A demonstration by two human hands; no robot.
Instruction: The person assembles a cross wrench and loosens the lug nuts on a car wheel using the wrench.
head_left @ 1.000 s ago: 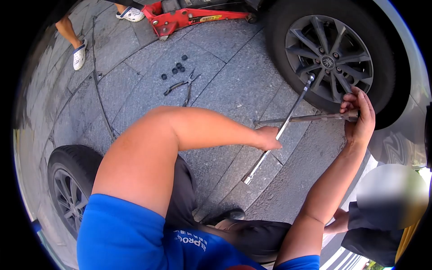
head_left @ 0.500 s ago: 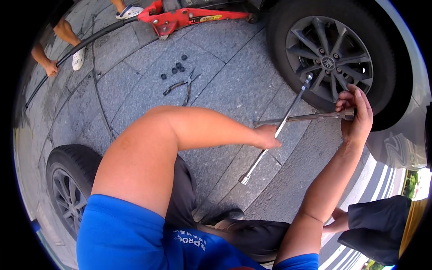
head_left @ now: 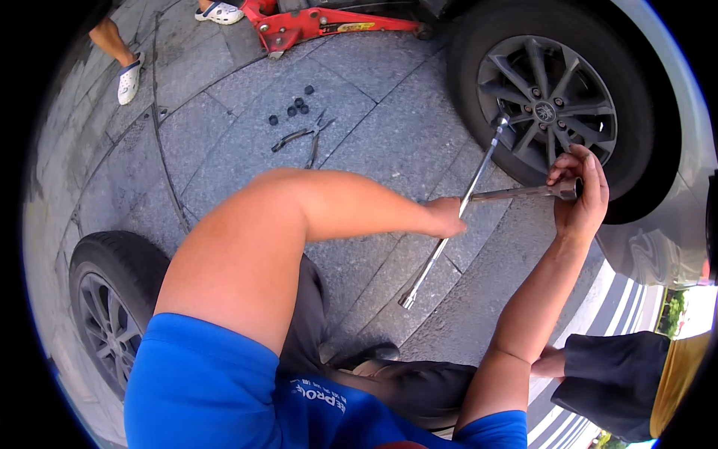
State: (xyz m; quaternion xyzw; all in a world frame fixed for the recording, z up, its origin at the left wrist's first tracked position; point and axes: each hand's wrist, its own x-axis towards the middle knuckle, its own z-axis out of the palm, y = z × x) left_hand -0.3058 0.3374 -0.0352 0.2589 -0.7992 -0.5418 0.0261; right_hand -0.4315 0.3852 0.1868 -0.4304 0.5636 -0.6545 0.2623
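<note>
A chrome cross-shaped lug wrench (head_left: 479, 170) is held in front of a car wheel (head_left: 545, 112). My left hand (head_left: 446, 218) is closed around it near the crossing of its bars. At the socket end of another bar is my right hand (head_left: 587, 188), its palm against the bar and its fingers loosely curled. The upper socket overlaps the wheel's left spokes in the view; whether it touches them I cannot tell. The lower socket points down toward the paving. Lug nuts show around the wheel's hub. The fourth end is hidden behind my left hand.
Pliers (head_left: 312, 136) lie open on the paving beside several small black caps (head_left: 293, 110). A red floor jack (head_left: 329, 26) stands at the top. A loose wheel (head_left: 112, 314) is at lower left. White shoes (head_left: 129, 79) and a person's dark shorts (head_left: 609, 382) show nearby.
The wrench and both hands have shifted slightly left, and the bar in my right hand has turned a little. The person's hand on the jack handle has left the view.
</note>
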